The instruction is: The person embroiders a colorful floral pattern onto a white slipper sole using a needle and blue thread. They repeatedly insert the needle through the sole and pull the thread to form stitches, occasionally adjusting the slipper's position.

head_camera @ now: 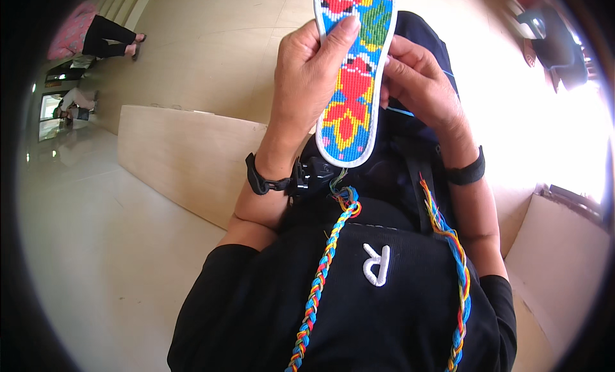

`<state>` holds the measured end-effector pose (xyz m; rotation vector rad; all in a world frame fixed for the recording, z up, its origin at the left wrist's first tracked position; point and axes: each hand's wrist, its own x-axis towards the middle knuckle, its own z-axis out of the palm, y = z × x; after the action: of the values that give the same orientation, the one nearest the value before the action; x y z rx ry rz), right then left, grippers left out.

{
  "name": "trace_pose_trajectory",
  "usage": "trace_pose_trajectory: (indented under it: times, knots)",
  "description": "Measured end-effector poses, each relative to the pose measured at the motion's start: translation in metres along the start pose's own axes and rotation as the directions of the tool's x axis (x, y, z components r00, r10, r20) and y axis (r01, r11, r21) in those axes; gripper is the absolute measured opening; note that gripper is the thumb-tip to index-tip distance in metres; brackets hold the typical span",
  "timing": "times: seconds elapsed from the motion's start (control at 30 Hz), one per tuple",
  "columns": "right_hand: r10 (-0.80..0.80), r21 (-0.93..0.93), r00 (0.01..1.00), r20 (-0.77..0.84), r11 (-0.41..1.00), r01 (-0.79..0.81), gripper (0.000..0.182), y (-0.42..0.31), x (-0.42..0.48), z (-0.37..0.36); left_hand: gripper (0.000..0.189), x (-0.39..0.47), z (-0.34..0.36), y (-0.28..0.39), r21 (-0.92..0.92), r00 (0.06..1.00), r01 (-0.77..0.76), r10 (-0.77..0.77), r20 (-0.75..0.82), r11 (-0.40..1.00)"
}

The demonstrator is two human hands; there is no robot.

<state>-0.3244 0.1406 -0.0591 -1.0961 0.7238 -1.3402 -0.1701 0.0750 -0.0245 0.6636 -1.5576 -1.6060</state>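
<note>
My left hand [312, 74] grips an embroidered insole [353, 88] by its left edge, thumb flat on the stitched face. The insole is upright before me, blue with red, yellow and green figures and a white bound rim. At its right edge my right hand [420, 83] has thumb and fingers drawn together; whether a needle is between them cannot be told. A light blue thread [401, 112] runs below that hand over the dark trousers. A multicoloured braid of thread [319, 280] hangs down the left of my black shirt, and a looser thread bundle [459, 271] hangs on the right.
A pale wooden bench or board [187, 155] lies to the left. Beyond it, a person in black trousers [108, 35] is at the upper left, with another person [77, 105] farther down. A dark chair [559, 50] is at the upper right. A pale panel [559, 261] stands at the right.
</note>
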Motion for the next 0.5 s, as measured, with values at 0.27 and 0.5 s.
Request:
trace_pose_trajectory:
  times: [0.27,0.5]
  knots:
    - [-0.038,0.049,0.999,-0.007,0.998,0.039,0.029,0.008,0.007,-0.007,0.027,-0.001,0.012,0.022,-0.021,0.999,0.039,-0.038,0.018,0.999]
    - [-0.044,0.085,0.996,0.075,0.996,0.038,0.031,0.007,0.007,-0.015,0.027,-0.002,0.012,0.022,0.014,0.999,0.015,-0.016,0.028,1.000]
